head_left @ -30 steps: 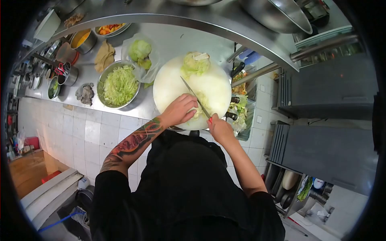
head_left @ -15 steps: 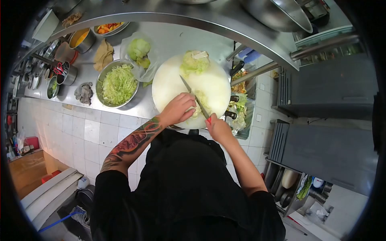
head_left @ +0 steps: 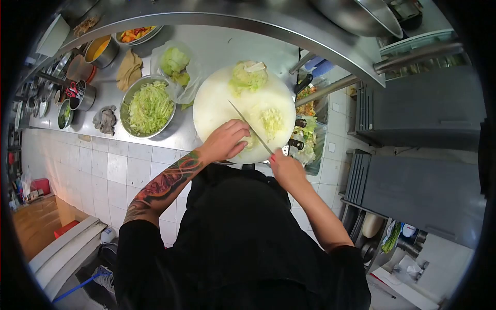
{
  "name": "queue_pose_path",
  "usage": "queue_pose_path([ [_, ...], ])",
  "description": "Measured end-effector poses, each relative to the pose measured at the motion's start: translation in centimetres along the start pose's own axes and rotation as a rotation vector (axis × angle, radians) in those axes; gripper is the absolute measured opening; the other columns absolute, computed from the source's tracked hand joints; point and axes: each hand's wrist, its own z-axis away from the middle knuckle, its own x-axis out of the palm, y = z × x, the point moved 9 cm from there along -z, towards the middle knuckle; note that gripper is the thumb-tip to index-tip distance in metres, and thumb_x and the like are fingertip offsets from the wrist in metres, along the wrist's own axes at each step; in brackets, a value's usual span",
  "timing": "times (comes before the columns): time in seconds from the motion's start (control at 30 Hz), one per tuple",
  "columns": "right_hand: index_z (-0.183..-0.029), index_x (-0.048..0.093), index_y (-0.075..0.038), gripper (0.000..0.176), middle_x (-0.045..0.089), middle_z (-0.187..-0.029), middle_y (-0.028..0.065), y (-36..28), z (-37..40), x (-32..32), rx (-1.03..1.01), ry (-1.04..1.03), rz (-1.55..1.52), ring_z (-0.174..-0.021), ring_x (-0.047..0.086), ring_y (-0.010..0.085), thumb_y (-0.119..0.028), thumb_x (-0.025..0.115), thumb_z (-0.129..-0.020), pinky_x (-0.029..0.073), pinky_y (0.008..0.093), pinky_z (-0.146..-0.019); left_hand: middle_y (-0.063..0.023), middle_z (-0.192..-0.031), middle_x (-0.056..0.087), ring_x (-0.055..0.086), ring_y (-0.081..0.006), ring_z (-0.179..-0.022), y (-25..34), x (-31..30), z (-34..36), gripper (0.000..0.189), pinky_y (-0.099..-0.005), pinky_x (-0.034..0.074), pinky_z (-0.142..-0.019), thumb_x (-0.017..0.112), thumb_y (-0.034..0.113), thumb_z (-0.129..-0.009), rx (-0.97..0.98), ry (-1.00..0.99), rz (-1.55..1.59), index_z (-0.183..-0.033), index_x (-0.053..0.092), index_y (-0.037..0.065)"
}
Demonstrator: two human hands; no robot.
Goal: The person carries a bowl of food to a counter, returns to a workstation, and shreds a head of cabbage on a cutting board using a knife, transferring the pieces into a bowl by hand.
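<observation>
My right hand [head_left: 287, 169] is closed round the red handle of a kitchen knife [head_left: 253, 127]. Its long blade slants up and left across a round white cutting board [head_left: 209, 106]. Just left of the blade, my left hand [head_left: 226, 140] presses its curled fingers on a pale piece of lettuce [head_left: 250, 143], mostly hidden under them. Shredded lettuce [head_left: 272, 120] lies in a small heap to the right of the blade. At the board's far side sits a larger chunk of lettuce [head_left: 249, 77] with its whitish core facing up.
A steel bowl of shredded greens [head_left: 150, 107] stands left of the board, with a lettuce in a plastic bag [head_left: 174, 61] behind it. Dark knife handles [head_left: 296, 144] stick out at the board's right edge, by a bin of scraps [head_left: 312, 168]. A steel shelf [head_left: 206, 19] overhangs the counter.
The knife has shifted a little right, away from my left fingers, and my right hand moved down and right. The shredded heap now shows apart from the blade. My left hand stays on the lettuce.
</observation>
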Motion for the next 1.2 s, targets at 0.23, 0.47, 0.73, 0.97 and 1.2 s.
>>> queue_pose_path([
  [0.23, -0.110, 0.055, -0.002, 0.029, 0.072, -0.076, 0.0258, -1.5, 2.0, -3.5, 0.006, -0.024, -0.018, -0.077, 0.074, 0.0476, -0.031, 0.056, -0.109, 0.057, 0.0598, -0.071, -0.0127, -0.123, 0.063, 0.060, -0.0369, -0.119, -0.4, 0.5, 0.2, 0.025, -0.0448, 0.051, -0.103, 0.075, 0.011, -0.092, -0.004, 0.012, -0.001, -0.113, 0.064, 0.005],
  [0.47, -0.108, 0.056, -0.002, 0.028, 0.074, -0.081, 0.0257, -1.7, 1.2, -3.1, 0.038, -0.058, -0.004, -0.080, 0.074, 0.0474, -0.030, 0.058, -0.108, 0.057, 0.0588, -0.072, -0.0127, -0.122, 0.064, 0.060, -0.0371, -0.118, -0.5, 0.3, 0.2, 0.023, -0.0453, 0.051, -0.102, 0.075, 0.010, -0.092, -0.026, 0.023, 0.046, -0.112, 0.064, 0.005],
  [0.73, -0.107, 0.054, -0.001, 0.030, 0.072, -0.078, 0.0256, -1.9, 1.4, -3.9, 0.058, -0.074, -0.023, -0.079, 0.073, 0.0486, -0.031, 0.059, -0.108, 0.056, 0.0594, -0.072, -0.0136, -0.123, 0.064, 0.060, -0.0378, -0.120, -0.7, 0.5, 0.6, 0.024, -0.0457, 0.051, -0.103, 0.076, 0.011, -0.092, -0.027, 0.024, 0.030, -0.112, 0.066, 0.006],
  [0.97, -0.109, 0.053, 0.000, 0.034, 0.073, -0.082, 0.0263, 0.8, -1.4, -1.2, 0.032, -0.081, -0.159, -0.080, 0.072, 0.0499, -0.034, 0.059, -0.109, 0.055, 0.0588, -0.072, -0.0140, -0.128, 0.063, 0.059, -0.0378, -0.123, 1.8, -1.0, 0.5, 0.034, -0.0459, 0.050, -0.106, 0.079, 0.017, -0.091, -0.045, 0.033, -0.125, -0.119, 0.067, 0.005],
  [1.2, -0.107, 0.053, -0.004, 0.026, 0.072, -0.075, 0.0227, -1.5, 3.9, -4.2, -0.041, 0.019, 0.025, -0.070, 0.072, 0.0461, -0.029, 0.058, -0.109, 0.055, 0.0595, -0.064, -0.0142, -0.131, 0.062, 0.057, -0.0380, -0.125, -0.1, 0.0, 0.6, 0.038, -0.0458, 0.050, -0.107, 0.079, 0.019, -0.090, -0.022, -0.107, -0.040, -0.122, 0.065, 0.004],
])
